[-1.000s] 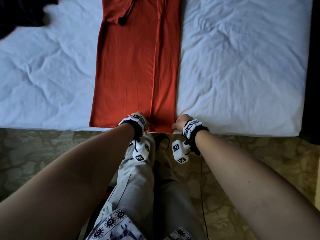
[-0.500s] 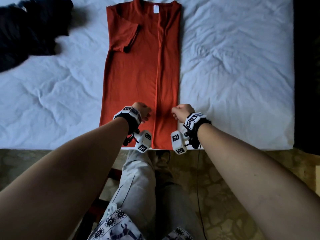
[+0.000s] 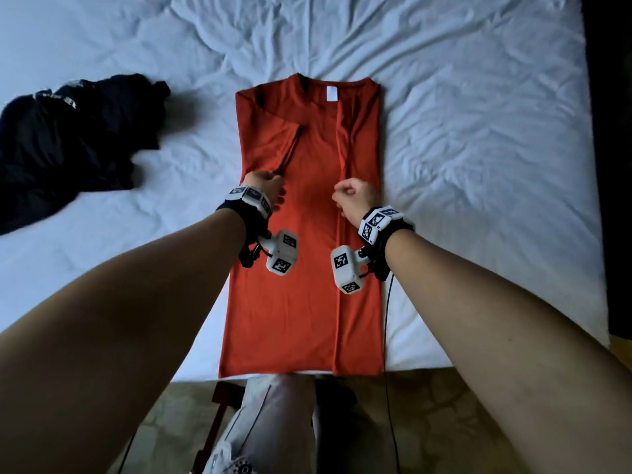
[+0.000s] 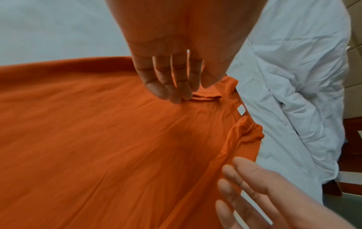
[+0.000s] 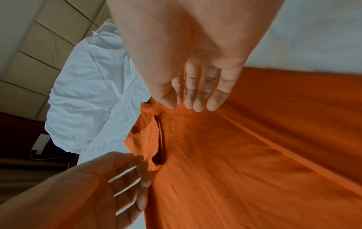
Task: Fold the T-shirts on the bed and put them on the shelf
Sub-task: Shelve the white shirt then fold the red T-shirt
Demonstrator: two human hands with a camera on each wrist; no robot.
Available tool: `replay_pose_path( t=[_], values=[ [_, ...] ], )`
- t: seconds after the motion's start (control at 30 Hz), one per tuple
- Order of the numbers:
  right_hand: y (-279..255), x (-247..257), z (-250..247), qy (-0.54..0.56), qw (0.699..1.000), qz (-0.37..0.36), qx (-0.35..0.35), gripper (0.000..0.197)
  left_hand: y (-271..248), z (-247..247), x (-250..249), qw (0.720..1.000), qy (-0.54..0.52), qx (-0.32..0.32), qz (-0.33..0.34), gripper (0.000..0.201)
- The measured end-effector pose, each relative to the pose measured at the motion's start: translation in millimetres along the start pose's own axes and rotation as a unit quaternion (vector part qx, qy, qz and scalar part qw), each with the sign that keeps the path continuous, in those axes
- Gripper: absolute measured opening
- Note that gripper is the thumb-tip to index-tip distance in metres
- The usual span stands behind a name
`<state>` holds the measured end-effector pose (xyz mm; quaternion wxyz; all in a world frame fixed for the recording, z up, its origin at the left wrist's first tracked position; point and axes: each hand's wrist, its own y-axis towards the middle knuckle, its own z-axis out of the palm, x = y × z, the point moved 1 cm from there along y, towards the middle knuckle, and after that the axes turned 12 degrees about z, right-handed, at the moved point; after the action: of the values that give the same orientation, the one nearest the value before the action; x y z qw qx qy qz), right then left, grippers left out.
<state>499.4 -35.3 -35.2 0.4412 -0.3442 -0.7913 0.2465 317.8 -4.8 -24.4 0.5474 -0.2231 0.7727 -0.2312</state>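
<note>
An orange-red T-shirt lies flat on the white bed sheet, both sides folded in to a long strip, collar label at the far end. My left hand hovers over the strip's left side, beside the folded-in sleeve's end. My right hand hovers over the right fold line. In the left wrist view the left hand has relaxed fingers just above the cloth and holds nothing. The right wrist view shows the same of the right hand. A dark T-shirt lies crumpled at the left.
A bunched white duvet lies beyond the collar end. The bed's near edge meets patterned carpet, where my grey-trousered legs stand. A dark strip borders the bed on the right. No shelf is in view.
Both hands have travelled from the shirt's near hem up to about its middle. The head view has shifted farther over the bed, so the collar and dark shirt now show.
</note>
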Motion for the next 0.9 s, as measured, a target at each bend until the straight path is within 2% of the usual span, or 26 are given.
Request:
replay_pose_path(
  t=[0.1,0.2,0.27,0.33,0.4,0.5,0.53,0.6,0.67,0.8,0.9],
  values=[
    [23,27,17,0.002,1.0,-0.008,-0.01,0.017,37,-19,-11,0.998,0.049,-0.034,0.003,0.017],
    [42,47,30,-0.002,0.999,-0.028,-0.022,0.018,65,-38,-20,0.985,0.163,-0.061,0.015,0.021],
    [54,59,40,-0.027,0.998,-0.044,-0.031,0.019,85,-47,-19,0.977,0.192,-0.096,0.008,0.032],
    [63,67,51,-0.056,0.995,-0.071,-0.036,0.021,99,-52,-17,0.978,0.177,-0.113,-0.007,0.042],
    [73,75,62,-0.098,0.988,-0.11,-0.039,0.027,121,-55,-12,0.984,0.138,-0.109,-0.031,0.044],
    [80,83,77,-0.146,0.973,-0.173,-0.038,0.047,145,-61,-10,0.991,0.069,-0.105,-0.039,0.021],
    [83,87,82,-0.175,0.965,-0.19,-0.049,0.056,150,-64,-12,0.993,0.061,-0.095,-0.035,0.022],
    [86,89,92,-0.26,0.942,-0.2,-0.076,0.073,156,-70,-16,0.995,0.069,-0.063,-0.039,0.021],
    [90,88,97,-0.331,0.923,-0.179,-0.081,0.083,159,-72,-18,0.997,0.062,-0.03,-0.036,0.009],
    [92,89,97,-0.333,0.929,-0.15,-0.062,0.085,159,-72,-19,0.999,0.043,0.001,-0.007,0.012],
    [90,98,92,-0.304,0.94,-0.145,-0.061,0.069,153,-68,-27,0.998,0.045,0.001,0.032,0.02]
  ],
)
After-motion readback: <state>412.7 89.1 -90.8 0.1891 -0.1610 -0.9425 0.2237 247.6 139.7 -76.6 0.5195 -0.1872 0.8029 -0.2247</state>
